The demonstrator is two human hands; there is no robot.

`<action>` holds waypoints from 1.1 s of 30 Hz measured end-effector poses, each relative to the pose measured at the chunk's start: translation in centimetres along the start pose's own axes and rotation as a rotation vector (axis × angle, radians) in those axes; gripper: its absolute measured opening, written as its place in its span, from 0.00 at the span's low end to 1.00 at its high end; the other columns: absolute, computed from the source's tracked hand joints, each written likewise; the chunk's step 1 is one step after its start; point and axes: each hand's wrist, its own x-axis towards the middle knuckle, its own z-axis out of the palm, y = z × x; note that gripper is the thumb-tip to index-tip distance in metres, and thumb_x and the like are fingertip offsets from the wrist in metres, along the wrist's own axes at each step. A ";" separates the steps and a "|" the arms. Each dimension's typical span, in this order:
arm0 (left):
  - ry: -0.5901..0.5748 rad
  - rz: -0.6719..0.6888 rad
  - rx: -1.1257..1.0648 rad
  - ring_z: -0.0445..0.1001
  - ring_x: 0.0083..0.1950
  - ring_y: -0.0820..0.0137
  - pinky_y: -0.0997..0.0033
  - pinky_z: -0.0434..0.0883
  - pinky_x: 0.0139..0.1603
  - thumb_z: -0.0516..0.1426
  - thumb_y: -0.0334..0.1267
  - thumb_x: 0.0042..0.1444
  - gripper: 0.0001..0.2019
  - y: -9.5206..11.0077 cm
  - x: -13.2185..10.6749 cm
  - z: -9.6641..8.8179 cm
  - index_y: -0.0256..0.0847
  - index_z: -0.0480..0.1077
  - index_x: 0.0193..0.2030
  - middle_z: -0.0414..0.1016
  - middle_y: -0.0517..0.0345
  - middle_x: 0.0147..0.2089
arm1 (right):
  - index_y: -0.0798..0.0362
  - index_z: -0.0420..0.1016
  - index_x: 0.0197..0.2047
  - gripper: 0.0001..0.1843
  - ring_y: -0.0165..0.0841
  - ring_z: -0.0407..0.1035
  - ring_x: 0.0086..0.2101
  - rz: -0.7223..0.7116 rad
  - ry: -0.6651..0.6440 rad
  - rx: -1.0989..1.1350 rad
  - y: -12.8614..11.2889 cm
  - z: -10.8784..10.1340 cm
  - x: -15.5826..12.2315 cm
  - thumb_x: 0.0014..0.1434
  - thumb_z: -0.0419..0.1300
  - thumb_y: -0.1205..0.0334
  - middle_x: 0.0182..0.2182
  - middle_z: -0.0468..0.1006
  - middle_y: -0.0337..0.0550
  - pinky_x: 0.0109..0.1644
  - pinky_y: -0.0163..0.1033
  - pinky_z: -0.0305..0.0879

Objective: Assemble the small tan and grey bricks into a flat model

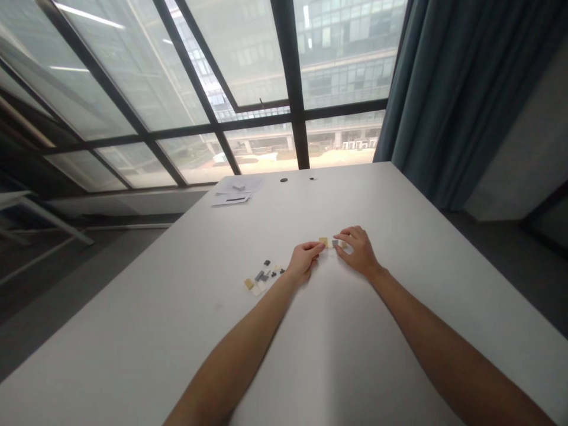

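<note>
My left hand [305, 261] is closed, its thumb and index finger pinching a small tan building-block piece [323, 241]. Just to the right, my right hand [357, 252] curls its thumb and index finger around a small grey piece [335, 243], one fingertip at its far side and one at its near side. A little tan piece [344, 244] shows inside the curve of the right hand. The tan and grey pieces lie close together, low over the white table [346, 201]; whether they are joined is too small to tell.
Left of my left forearm lie several loose pieces: a tan one [249, 284], a grey one [260, 276], a black one [267, 262] and white ones [256, 290]. Papers [231, 199] rest at the table's far left corner. Windows and a blue curtain [426, 106] stand beyond.
</note>
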 end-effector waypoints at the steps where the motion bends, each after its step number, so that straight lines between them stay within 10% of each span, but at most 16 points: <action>1: -0.001 0.008 -0.013 0.56 0.22 0.83 0.80 0.45 0.17 0.73 0.48 0.34 0.24 0.1 0.0 -0.1 0.33 0.76 0.33 0.61 0.66 0.22 | 0.48 0.79 0.46 0.12 0.42 0.67 0.45 -0.018 -0.021 0.005 -0.5 0.0 0.1 0.57 0.64 0.62 0.40 0.76 0.45 0.50 0.48 0.62; 13: -0.057 0.061 0.028 0.53 0.20 0.83 0.79 0.47 0.20 0.71 0.51 0.38 0.22 -0.3 -0.6 0.6 0.34 0.76 0.31 0.61 0.67 0.21 | 0.46 0.78 0.45 0.09 0.41 0.67 0.43 -0.079 -0.036 0.003 -2.0 0.0 0.3 0.61 0.64 0.60 0.38 0.77 0.44 0.47 0.48 0.60; 22: 0.005 0.739 0.608 0.62 0.31 0.74 0.73 0.61 0.31 0.61 0.45 0.59 0.13 -0.2 -0.9 -0.6 0.44 0.80 0.47 0.66 0.58 0.33 | 0.47 0.78 0.45 0.10 0.41 0.67 0.42 -0.058 -0.035 -0.007 -1.4 0.1 0.2 0.59 0.65 0.59 0.38 0.77 0.44 0.47 0.48 0.60; 33: -0.045 0.843 0.685 0.63 0.34 0.72 0.72 0.62 0.34 0.59 0.42 0.62 0.12 -0.9 -0.6 -0.8 0.47 0.79 0.50 0.65 0.58 0.33 | 0.46 0.79 0.45 0.09 0.41 0.67 0.42 -0.053 -0.059 -0.001 -1.1 0.2 0.2 0.61 0.65 0.56 0.37 0.77 0.44 0.47 0.48 0.60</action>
